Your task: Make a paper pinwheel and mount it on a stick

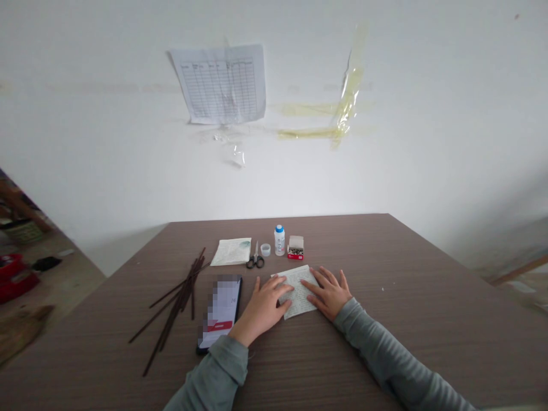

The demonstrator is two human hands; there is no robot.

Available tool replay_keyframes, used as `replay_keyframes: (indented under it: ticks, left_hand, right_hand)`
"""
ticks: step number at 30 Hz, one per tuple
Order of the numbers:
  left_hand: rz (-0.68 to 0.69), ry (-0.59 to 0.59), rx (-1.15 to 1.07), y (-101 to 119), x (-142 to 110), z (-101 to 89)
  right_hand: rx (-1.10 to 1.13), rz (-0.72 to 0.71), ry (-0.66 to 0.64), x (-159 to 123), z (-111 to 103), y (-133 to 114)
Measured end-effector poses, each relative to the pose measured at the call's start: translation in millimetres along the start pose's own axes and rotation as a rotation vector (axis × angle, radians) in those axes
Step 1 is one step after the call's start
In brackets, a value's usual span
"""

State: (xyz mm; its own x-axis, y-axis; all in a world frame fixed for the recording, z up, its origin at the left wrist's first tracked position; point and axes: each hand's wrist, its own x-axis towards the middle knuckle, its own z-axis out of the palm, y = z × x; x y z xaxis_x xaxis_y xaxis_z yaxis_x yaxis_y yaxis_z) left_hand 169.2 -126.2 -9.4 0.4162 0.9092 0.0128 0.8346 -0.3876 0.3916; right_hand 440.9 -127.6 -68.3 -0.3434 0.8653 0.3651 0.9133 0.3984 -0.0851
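A small sheet of paper (297,291) covered in writing or print lies on the brown table in front of me. My left hand (268,302) rests on its left edge, fingers stretched out over it. On the right edge lies my right hand (330,292), its fingers spread. Both hands press flat and grip nothing. Just beyond the paper stand a white bottle with a blue cap (279,240) and an open small red box (295,249) holding several tiny metallic pieces.
Scissors (256,261), a small clear cup (265,250) and a folded pale paper (232,252) lie behind my left hand. A phone (220,314) is beside my left forearm. Several thin dark brown sticks (182,299) lie in a loose pile farther left. The wall (274,182) borders the table's back edge.
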Motion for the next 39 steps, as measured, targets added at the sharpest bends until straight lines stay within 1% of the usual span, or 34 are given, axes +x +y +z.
replay_keyframes:
  ticks: [6, 12, 16, 19, 24, 27, 30, 33, 36, 39]
  left_hand:
    - [-0.03, 0.025, 0.032, 5.8, -3.5, -5.0]
    - [-0.063, 0.095, 0.088, 10.4, -5.2, -5.5]
    - [-0.081, 0.093, 0.13, 11.5, -7.0, -6.9]
    - [-0.083, 0.081, 0.133, 11.3, -7.9, -7.7]
    - [-0.074, 0.053, 0.1, 10.3, -7.0, -5.3]
    - [-0.054, 0.046, 0.074, 8.4, -6.1, -4.3]
    - [-0.032, 0.029, 0.073, 5.0, -6.0, -6.4]
    - [-0.009, 0.013, 0.083, 1.2, -6.3, -9.2]
    - [0.001, 0.018, 0.064, -1.9, -5.5, -9.6]
    - [-0.012, 0.025, 0.026, -3.4, -3.8, -8.2]
  right_hand:
    - [0.05, -0.033, 0.013, -0.8, -7.6, 0.1]
    - [0.048, -0.024, 0.023, -1.1, -8.3, 4.8]
    - [0.06, -0.044, 0.04, -2.0, -6.1, 8.3]
    - [0.073, -0.037, 0.027, -3.0, -2.8, 10.7]
    - [0.105, -0.04, -0.011, -2.8, 9.3, 16.9]
    - [0.123, -0.062, -0.013, -0.3, 23.2, 22.3]
    - [0.14, -0.06, -0.042, 2.4, 38.5, 27.5]
    - [0.175, -0.058, -0.073, 3.6, 46.8, 31.5]
    - [0.192, -0.039, -0.12, 3.8, 42.4, 33.1]
    - [0.213, -0.034, -0.179, 3.9, 25.9, 30.7]
